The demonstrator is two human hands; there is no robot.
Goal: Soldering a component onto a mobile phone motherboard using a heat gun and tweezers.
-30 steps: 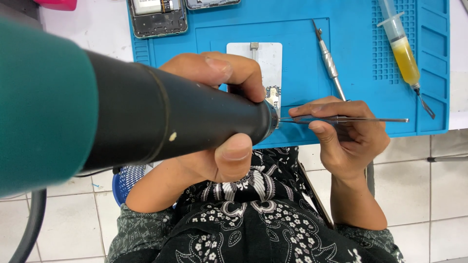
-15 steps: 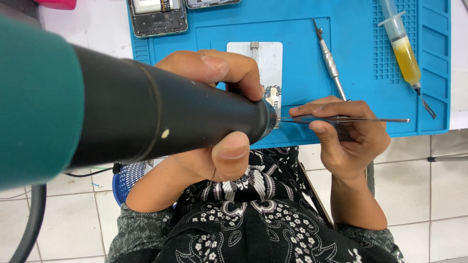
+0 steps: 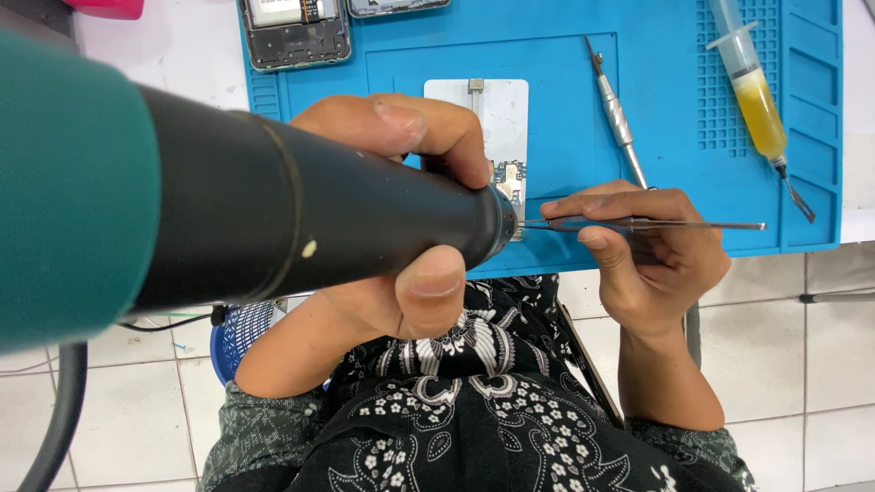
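My left hand point(image 3: 401, 219) grips the black barrel of a hot-air gun point(image 3: 273, 219), whose green body fills the left of the view. Its nozzle points at a small circuit board point(image 3: 509, 179) lying on a white holder plate point(image 3: 483, 109) on the blue work mat point(image 3: 565, 73). My right hand point(image 3: 652, 255) pinches thin metal tweezers point(image 3: 638, 224). Their tips reach left to the board, right beside the nozzle.
On the mat lie a metal screwdriver point(image 3: 618, 118), a syringe of yellow paste point(image 3: 756, 100) at the right, and an opened phone body point(image 3: 296, 32) at the top left. A black cable point(image 3: 55, 419) hangs at the lower left over a tiled floor.
The hot-air gun has shifted slightly, its green body looming a little larger at the left. Both hands stay where they were at the board.
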